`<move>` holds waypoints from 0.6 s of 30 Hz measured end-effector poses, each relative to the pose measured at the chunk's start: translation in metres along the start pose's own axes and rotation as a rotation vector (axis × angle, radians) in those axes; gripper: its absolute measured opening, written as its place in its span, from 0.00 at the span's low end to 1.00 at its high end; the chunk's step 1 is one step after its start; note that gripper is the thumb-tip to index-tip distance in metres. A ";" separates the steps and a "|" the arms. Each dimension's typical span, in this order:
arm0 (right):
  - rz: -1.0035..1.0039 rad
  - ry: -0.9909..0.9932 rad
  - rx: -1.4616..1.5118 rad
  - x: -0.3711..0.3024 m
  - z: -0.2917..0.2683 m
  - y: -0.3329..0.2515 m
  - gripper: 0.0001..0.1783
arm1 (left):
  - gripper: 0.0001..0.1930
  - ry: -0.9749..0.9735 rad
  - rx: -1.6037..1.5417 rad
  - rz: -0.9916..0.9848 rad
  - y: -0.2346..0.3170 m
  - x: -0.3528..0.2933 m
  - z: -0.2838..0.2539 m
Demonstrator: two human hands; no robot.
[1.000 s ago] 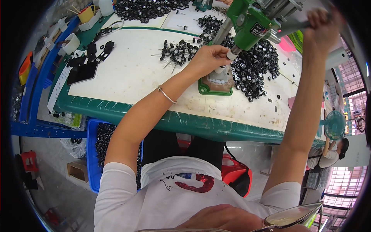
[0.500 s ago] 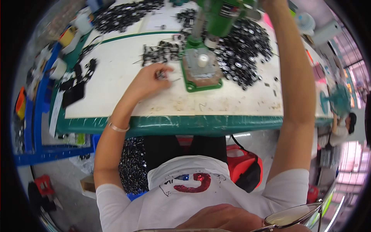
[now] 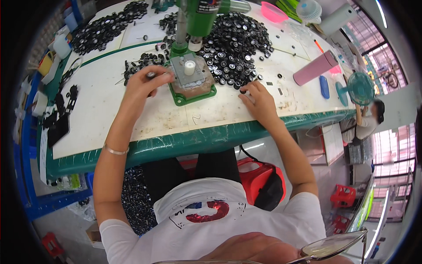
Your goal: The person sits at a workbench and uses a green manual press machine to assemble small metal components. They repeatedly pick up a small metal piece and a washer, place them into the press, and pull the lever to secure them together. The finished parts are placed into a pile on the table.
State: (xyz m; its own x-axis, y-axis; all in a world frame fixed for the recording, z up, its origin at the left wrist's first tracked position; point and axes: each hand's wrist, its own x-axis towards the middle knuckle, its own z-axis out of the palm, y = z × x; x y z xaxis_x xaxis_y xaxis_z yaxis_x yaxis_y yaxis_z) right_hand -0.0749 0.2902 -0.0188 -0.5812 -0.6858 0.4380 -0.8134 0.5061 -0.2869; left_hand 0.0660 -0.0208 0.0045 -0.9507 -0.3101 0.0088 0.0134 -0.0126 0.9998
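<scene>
My left hand [image 3: 143, 86] is closed around a small black wheel [image 3: 150, 75], held just left of a green bench press [image 3: 202, 20]. The fingers hide most of that wheel. On the press's grey base plate [image 3: 179, 69] stands a short white cylinder [image 3: 189, 67], below the raised press head. My right hand [image 3: 262, 103] is at the near edge of a heap of black wheels [image 3: 237, 39]. Its thumb and forefinger close on one small black wheel [image 3: 242, 91] there.
Wheels with thin metal pins [image 3: 143, 61] lie left of the press, and another dark pile [image 3: 105, 31] lies farther back. To the right are a pink tumbler [image 3: 315, 68], a blue case [image 3: 324, 87] and a green fan [image 3: 360, 88]. A person [image 3: 369, 119] sits beyond.
My right hand has come down from the upper part of the press to the heap's near edge. The view has shifted. My left hand, still holding its wheel, is now closer to the press base.
</scene>
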 end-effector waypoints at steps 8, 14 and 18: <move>-0.093 0.009 0.160 0.024 0.000 -0.007 0.06 | 0.11 0.208 -0.206 0.079 -0.018 0.042 0.027; -0.125 0.049 0.453 0.084 0.013 -0.062 0.10 | 0.12 0.325 -0.264 0.134 -0.036 0.043 0.025; -0.120 0.031 0.532 0.106 0.043 -0.072 0.10 | 0.12 0.333 -0.215 0.155 -0.033 0.037 0.019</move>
State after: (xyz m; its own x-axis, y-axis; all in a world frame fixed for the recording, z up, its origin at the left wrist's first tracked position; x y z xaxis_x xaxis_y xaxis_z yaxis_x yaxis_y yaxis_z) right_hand -0.0786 0.1583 0.0118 -0.4891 -0.7027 0.5166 -0.7787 0.0851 -0.6215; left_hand 0.0244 -0.0137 -0.0281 -0.7806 -0.6139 0.1176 0.2461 -0.1289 0.9606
